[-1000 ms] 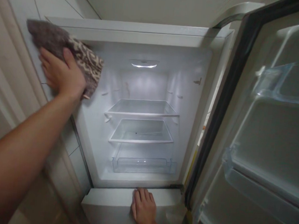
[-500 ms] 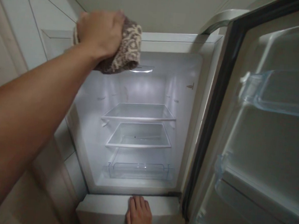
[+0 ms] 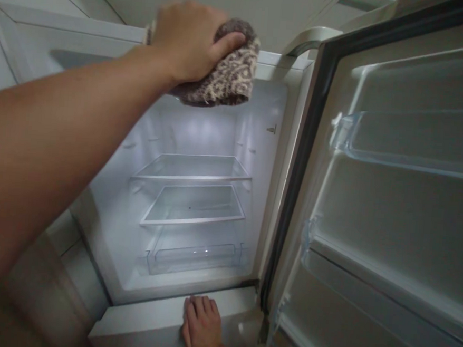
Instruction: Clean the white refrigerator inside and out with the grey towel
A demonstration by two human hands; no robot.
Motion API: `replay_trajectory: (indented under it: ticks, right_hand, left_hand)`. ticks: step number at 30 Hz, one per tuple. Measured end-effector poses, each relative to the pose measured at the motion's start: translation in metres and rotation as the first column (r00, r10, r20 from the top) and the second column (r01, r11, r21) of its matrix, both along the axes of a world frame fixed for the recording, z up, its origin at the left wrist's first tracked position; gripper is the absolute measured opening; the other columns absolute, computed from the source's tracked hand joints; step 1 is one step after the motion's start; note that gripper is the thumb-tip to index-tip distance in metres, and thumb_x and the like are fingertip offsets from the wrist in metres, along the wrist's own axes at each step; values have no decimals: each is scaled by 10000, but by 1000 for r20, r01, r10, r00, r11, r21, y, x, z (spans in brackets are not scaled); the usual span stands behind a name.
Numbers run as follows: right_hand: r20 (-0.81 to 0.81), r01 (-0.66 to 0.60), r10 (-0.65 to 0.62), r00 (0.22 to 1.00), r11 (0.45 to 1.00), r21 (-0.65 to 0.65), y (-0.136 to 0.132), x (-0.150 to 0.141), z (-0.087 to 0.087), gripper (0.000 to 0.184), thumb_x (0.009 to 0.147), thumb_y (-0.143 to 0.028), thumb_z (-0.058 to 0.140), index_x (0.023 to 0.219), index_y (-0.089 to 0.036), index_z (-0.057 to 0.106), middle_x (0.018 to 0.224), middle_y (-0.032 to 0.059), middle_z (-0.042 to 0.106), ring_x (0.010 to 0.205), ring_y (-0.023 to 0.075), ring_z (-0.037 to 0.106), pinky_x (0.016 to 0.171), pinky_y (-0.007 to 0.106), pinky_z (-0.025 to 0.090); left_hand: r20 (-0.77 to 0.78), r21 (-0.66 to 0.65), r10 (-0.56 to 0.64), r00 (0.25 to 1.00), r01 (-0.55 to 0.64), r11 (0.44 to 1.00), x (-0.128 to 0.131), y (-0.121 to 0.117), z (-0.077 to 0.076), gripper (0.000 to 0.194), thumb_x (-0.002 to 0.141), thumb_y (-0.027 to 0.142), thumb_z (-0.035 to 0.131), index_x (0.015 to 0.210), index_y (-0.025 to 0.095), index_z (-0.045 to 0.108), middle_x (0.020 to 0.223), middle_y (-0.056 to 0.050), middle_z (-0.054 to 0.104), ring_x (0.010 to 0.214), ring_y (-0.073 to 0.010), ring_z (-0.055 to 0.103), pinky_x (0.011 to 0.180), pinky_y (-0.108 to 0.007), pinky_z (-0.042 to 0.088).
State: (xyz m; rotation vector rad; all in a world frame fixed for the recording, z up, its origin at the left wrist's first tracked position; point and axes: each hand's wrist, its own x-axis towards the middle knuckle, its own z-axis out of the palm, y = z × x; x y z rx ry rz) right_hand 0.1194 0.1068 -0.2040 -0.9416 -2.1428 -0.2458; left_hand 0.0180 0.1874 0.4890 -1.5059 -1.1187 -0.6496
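Note:
My left hand [image 3: 189, 41] is wrapped round a folded brown and cream patterned cloth [image 3: 234, 76]. It presses the cloth at the top front frame of an open refrigerator [image 3: 271, 197], with the thumb over the cloth's right side. My left forearm crosses the upper left of the interior and hides part of it. Lower down, my right hand [image 3: 203, 325] rests on the white top edge of the lower door [image 3: 142, 315]. Its fingers lie over that edge and it holds nothing.
Inside are two glass shelves [image 3: 193, 205] and a clear drawer [image 3: 196, 258] at the bottom. The open upper door [image 3: 391, 216] stands at the right, with a dark gasket [image 3: 304, 157] and clear door bins [image 3: 415, 160]. A hinge cover [image 3: 312, 39] sits at the top right.
My left hand has moved the cloth to the right along the top frame. The view has shifted, so the refrigerator appears further left. My right hand stays on the lower door's edge.

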Motion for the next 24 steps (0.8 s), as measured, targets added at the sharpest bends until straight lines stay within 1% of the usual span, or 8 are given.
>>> replay_trajectory:
  ticks: [2,5,7,9,13,16,21,24]
  right_hand:
    - [6,-8,8,1000,1000,-27,-1,1,1,417,901,-246,679,1314,-226,630,1163,65,735,990,259,620,897,395,489]
    - [-4,11,-11,1000,998,-67,-2,-2,-1,370,919,-258,680,1286,-238,642,1105,71,719,992,265,616,905,402,477]
    - [-21,20,-22,1000,997,-73,-2,-5,-2,385,910,-257,684,1293,-241,644,1091,73,714,992,270,612,913,411,470]
    - [-34,9,-12,999,998,-67,-2,-5,-2,401,897,-240,679,1296,-237,647,1092,74,715,986,269,609,904,412,463]
    - [-17,-11,10,1000,998,-59,-2,-2,2,400,915,-196,639,1315,-220,653,1115,88,722,979,265,609,871,404,452]
    - [21,-10,12,1000,997,-75,-3,1,7,401,947,-172,608,1344,-215,652,1123,95,723,986,266,609,868,402,444]
    - [41,-9,13,999,996,-89,-5,3,10,365,983,-198,599,1343,-222,655,1132,95,722,995,260,598,873,391,421]
    - [22,-7,9,1000,997,-78,-5,2,13,339,982,-189,603,1315,-220,661,1134,86,722,996,256,588,874,390,401]
  left_hand:
    - [114,32,46,992,-50,998,-49,-10,-2,658,826,470,-17,489,24,330,1086,-205,754,1292,-437,630,775,-565,460]
    - [158,69,-42,987,32,997,-122,-26,-15,823,798,375,-16,833,-258,509,1226,-219,717,1369,-485,465,824,-686,400]
    - [174,77,-110,979,98,992,-160,-36,-30,853,836,328,21,1116,-333,483,1408,-269,626,1451,-514,304,908,-736,329]
    - [188,82,-102,977,88,993,-186,-42,-47,826,936,332,149,1396,-314,376,1582,-322,480,1523,-542,166,1036,-754,245]
    - [288,56,30,957,-48,997,-203,-46,-80,892,1055,418,391,1664,-171,110,1777,-322,196,1625,-560,106,1240,-736,86]
    - [451,47,101,887,-136,990,-198,-44,-97,889,1077,372,488,1711,-97,80,1828,-274,116,1677,-522,49,1324,-702,16]
    - [687,18,112,718,-171,985,-193,-39,-117,777,1101,136,458,1695,-117,26,1845,-288,59,1740,-307,41,1393,-506,28]
    - [808,-3,71,584,-116,993,-199,-38,-147,768,1074,54,464,1702,-98,50,1851,-298,55,1750,-270,8,1409,-462,-2]
